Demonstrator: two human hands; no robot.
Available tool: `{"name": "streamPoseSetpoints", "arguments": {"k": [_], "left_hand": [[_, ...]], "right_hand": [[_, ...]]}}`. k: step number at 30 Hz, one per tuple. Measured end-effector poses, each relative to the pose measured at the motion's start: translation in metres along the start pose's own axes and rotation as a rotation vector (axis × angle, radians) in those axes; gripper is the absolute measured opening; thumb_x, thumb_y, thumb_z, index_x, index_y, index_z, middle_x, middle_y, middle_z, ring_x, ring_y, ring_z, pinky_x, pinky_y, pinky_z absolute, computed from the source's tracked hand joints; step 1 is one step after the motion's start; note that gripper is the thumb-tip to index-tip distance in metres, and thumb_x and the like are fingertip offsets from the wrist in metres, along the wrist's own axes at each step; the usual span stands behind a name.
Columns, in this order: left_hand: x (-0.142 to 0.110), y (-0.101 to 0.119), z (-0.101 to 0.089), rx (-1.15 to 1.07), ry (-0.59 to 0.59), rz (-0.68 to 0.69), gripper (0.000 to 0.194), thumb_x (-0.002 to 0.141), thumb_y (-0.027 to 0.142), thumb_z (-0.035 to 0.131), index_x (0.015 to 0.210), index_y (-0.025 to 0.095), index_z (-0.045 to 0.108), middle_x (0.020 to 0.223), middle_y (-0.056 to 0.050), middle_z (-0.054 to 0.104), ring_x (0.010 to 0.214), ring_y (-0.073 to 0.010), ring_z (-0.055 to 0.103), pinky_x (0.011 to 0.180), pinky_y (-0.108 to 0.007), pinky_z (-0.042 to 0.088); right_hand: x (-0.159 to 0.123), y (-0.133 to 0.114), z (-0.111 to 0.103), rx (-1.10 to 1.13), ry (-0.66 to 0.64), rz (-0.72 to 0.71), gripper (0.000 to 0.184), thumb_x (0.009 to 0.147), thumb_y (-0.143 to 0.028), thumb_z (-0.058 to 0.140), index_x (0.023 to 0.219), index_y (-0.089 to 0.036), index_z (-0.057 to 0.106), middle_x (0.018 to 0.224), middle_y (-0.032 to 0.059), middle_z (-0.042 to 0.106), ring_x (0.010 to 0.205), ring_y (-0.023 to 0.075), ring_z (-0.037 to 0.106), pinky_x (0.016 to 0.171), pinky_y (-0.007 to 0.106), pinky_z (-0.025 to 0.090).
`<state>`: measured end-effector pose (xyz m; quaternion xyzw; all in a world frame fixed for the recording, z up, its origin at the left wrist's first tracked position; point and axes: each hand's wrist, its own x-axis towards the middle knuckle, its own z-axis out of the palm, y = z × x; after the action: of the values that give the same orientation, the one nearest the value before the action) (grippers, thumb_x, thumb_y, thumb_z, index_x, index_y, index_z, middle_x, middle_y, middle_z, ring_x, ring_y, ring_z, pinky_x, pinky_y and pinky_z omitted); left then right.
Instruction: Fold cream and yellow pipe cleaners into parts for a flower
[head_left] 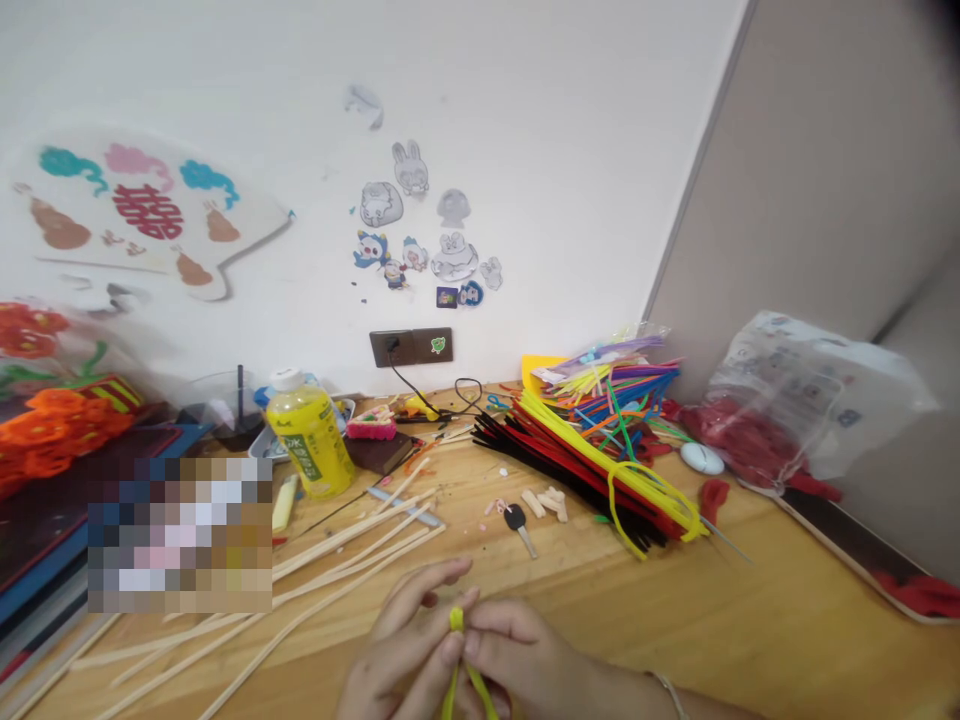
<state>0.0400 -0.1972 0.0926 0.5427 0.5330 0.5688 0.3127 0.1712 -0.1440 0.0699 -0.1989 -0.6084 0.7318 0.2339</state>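
Close to the table's front edge, my left hand and my right hand meet over a yellow pipe cleaner. It is folded into a narrow bend at the top, and two strands hang down between the hands. Thumb and fingers of my left hand pinch it near the bend, with one finger stretched outward. From the other side my right thumb and index finger grip it too. Beyond the hands lies a bundle of yellow, red and black pipe cleaners. A key with a black head is nearer.
Long pale strips cross the wooden table at left. Behind them stands a bottle of yellow liquid. Orange fuzzy flowers sit far left. At right are a white mouse and a plastic bag with red material.
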Motion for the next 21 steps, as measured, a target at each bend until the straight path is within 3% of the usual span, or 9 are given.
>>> {"name": "streamPoseSetpoints", "arguments": {"k": [7,13,18,21], "left_hand": [[0.004,-0.003,-0.009,0.091,-0.187,0.03,0.014,0.072,0.028,0.062,0.073,0.03,0.077,0.103,-0.01,0.069,0.099,-0.0322,0.055,0.085,-0.036,0.043],[0.005,-0.008,-0.012,0.093,-0.215,0.028,0.025,0.077,0.034,0.056,0.064,0.024,0.074,0.101,-0.01,0.066,0.096,-0.0272,0.058,0.083,-0.032,0.046],[0.004,-0.007,-0.01,0.114,-0.22,0.03,0.023,0.081,0.031,0.052,0.082,0.027,0.074,0.104,-0.008,0.065,0.099,-0.0232,0.059,0.085,-0.028,0.046],[0.003,-0.008,-0.008,0.099,-0.178,0.027,0.022,0.08,0.03,0.053,0.082,0.028,0.074,0.103,-0.007,0.066,0.1,-0.0228,0.059,0.086,-0.027,0.046]], "right_hand": [[-0.002,-0.004,0.001,0.017,0.014,0.15,0.056,0.068,-0.067,0.05,0.076,-0.012,0.054,0.047,-0.0065,0.044,0.036,0.0024,0.036,0.035,0.013,0.026],[0.003,0.012,-0.002,0.18,-0.018,0.153,0.05,0.066,-0.062,0.059,0.076,-0.012,0.056,0.051,-0.006,0.048,0.034,0.0013,0.037,0.034,0.014,0.025],[0.005,0.01,0.001,0.283,0.011,0.128,0.047,0.066,-0.059,0.061,0.076,-0.014,0.055,0.054,-0.006,0.045,0.037,0.0021,0.035,0.039,0.017,0.024],[0.003,0.002,0.004,0.209,0.046,0.06,0.047,0.067,-0.06,0.06,0.076,-0.014,0.055,0.06,-0.0044,0.045,0.047,0.0032,0.037,0.046,0.018,0.027]]}}
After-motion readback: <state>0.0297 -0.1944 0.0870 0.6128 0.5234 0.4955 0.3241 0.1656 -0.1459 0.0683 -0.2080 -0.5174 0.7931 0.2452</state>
